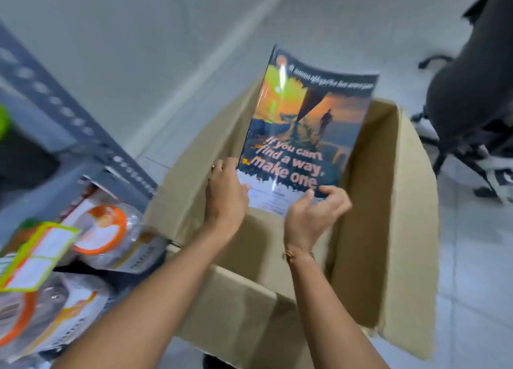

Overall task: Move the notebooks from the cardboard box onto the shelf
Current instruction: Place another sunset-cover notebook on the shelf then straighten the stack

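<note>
A glossy notebook [302,129] with a sunset boat picture and the words "If you can't find a way, make one" is held upright above the open cardboard box [388,216]. My left hand [226,193] grips its lower left corner. My right hand [315,213] pinches its bottom edge on the right. The cover bends slightly at the top. The box stands on the floor with its flaps up; its inside is hidden behind the notebook and my arms. The grey metal shelf [69,113] is at the left.
On the shelf lie plastic-wrapped packs with orange rings [108,229] and a sheet of green-bordered labels [36,254]. A black office chair [472,96] stands at the right on the pale tiled floor [472,257]. A white wall runs behind the box.
</note>
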Demonstrator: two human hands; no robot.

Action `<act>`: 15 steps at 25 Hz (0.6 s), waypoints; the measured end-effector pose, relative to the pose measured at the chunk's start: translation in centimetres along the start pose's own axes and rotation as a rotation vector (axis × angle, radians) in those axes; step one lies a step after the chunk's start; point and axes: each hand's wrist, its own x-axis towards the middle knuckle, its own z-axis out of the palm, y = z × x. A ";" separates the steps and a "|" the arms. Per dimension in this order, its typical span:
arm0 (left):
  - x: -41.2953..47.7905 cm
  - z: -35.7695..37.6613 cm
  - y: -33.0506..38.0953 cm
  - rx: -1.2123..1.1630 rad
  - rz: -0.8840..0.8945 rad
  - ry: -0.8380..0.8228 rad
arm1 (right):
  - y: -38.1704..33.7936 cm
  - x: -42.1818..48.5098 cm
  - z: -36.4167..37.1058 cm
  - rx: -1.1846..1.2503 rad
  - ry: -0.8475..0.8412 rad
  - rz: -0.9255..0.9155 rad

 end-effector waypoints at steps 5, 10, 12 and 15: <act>-5.9 -19.7 0.7 -0.096 0.284 0.713 | -17.4 -4.2 -2.0 0.537 0.085 -0.352; -11.9 -36.7 -1.5 0.065 0.205 1.115 | -34.1 -12.7 -1.7 0.934 -0.120 -0.500; -13.2 -41.9 -1.8 0.080 0.097 1.188 | -39.8 -15.5 -1.1 1.042 -0.175 -0.594; -13.0 -48.2 -1.4 0.187 -0.083 1.221 | -46.8 -17.3 0.0 1.013 -0.349 -0.754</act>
